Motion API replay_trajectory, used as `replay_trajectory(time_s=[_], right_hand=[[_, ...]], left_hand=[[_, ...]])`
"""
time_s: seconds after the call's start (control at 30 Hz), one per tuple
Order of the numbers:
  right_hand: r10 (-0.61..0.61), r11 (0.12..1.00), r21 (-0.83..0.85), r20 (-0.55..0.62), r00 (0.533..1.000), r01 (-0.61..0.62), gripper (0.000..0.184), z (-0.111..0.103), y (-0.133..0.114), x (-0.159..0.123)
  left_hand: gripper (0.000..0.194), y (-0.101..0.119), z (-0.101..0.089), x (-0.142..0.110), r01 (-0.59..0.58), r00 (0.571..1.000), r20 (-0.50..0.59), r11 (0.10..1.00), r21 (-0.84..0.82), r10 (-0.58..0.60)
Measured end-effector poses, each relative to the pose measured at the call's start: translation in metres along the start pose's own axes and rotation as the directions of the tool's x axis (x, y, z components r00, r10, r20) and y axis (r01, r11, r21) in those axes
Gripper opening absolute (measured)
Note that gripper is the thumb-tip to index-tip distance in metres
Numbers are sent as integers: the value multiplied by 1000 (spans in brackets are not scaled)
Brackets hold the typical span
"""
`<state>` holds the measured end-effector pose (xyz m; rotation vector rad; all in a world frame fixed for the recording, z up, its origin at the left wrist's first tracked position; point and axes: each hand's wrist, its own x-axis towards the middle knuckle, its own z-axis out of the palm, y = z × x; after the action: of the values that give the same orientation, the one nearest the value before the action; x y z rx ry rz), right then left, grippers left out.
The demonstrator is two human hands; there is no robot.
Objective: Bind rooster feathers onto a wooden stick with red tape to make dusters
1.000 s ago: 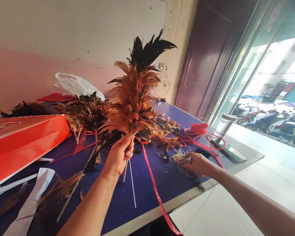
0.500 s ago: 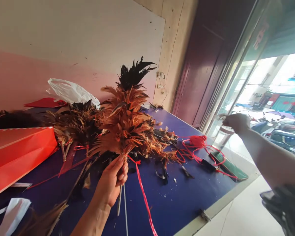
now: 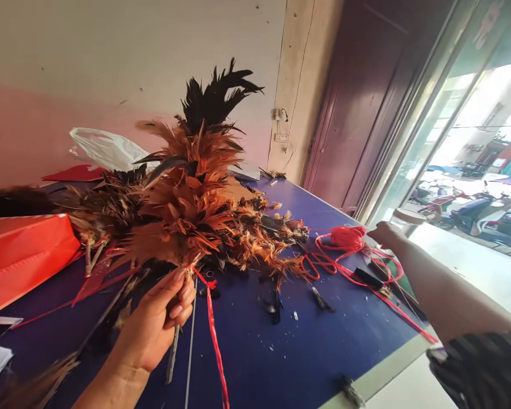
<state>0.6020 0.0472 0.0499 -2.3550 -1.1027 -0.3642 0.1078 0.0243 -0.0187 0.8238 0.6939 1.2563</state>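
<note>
My left hand (image 3: 153, 324) is closed round the stick of a feather duster (image 3: 187, 199), just below where its orange-brown feathers are bound. The duster stands tilted up, tipped with black feathers (image 3: 215, 96). A red string (image 3: 215, 346) tied at the binding hangs down past my fingers. My right hand (image 3: 385, 233) reaches out low over the far right of the blue table (image 3: 281, 352), next to a ball of red string (image 3: 344, 237) and its loose loops. Its fingers are foreshortened, so I cannot make out whether they hold anything.
More feather bundles (image 3: 106, 210) lie heaped behind the duster. A red bag (image 3: 21, 255) sits at left, a white plastic bag (image 3: 106, 150) by the wall. A jar (image 3: 406, 218) stands beyond my right hand. A thin rod (image 3: 190, 352) lies on the table.
My right hand lifted a tangle of thread off the table, rose toward the window, then came down beside the red string ball. The duster swung left and more upright in my left hand.
</note>
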Motion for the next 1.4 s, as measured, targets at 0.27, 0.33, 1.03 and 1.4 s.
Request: replay_trajectory(time_s=[0.27, 0.33, 1.03, 1.4], right_hand=[[-499, 857, 302, 279, 820, 419, 20, 16, -86, -83], [-637, 765, 377, 330, 697, 522, 18, 20, -110, -105], [-414, 798, 575, 305, 858, 181, 20, 68, -143, -107], [-784, 76, 871, 353, 511, -486, 26, -13, -236, -243]], left_hand=[[28, -1, 0, -4, -17, 999, 46, 999, -45, 19], [29, -1, 2, -5, -27, 999, 44, 999, -46, 29], [25, -11, 9, -9, -56, 993, -95, 993, 103, 65], [29, -13, 9, -9, -110, 979, -163, 990, 84, 122]])
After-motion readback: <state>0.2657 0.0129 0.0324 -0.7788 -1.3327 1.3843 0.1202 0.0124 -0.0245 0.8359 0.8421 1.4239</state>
